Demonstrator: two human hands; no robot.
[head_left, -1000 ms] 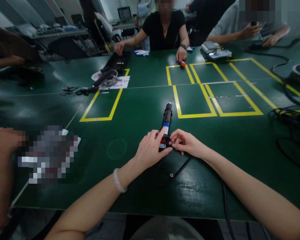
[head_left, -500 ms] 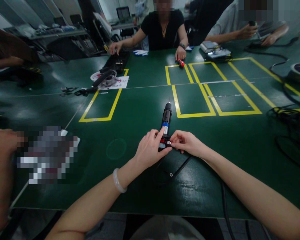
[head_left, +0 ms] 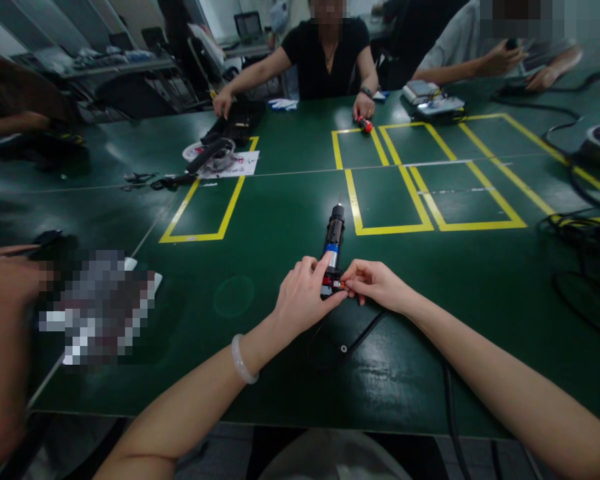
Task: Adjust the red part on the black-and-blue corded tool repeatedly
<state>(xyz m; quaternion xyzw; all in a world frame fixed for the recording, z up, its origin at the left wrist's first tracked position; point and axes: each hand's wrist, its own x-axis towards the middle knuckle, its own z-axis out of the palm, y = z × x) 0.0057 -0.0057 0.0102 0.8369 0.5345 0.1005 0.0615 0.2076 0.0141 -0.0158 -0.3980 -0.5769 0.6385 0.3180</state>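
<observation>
A black electric screwdriver (head_left: 334,239) with a blue band lies on the green table (head_left: 280,220), its tip pointing away from me. My left hand (head_left: 303,300) wraps round its near end, index finger laid along the barrel. My right hand (head_left: 375,285) pinches a small red part at the same end, fingers pressed together. A black cable (head_left: 365,333) runs from the tool back toward me between my forearms.
Yellow tape rectangles (head_left: 387,200) mark the table ahead. A person opposite holds a red-tipped tool (head_left: 364,124) and touches a black case (head_left: 233,123). Paper with a black tool (head_left: 215,159) lies far left. Cables (head_left: 580,247) coil at right. Another person's hand (head_left: 3,287) is at my left.
My hands have stayed on the screwdriver's near end with only slight finger shifts. The person opposite slid a hand along the black case.
</observation>
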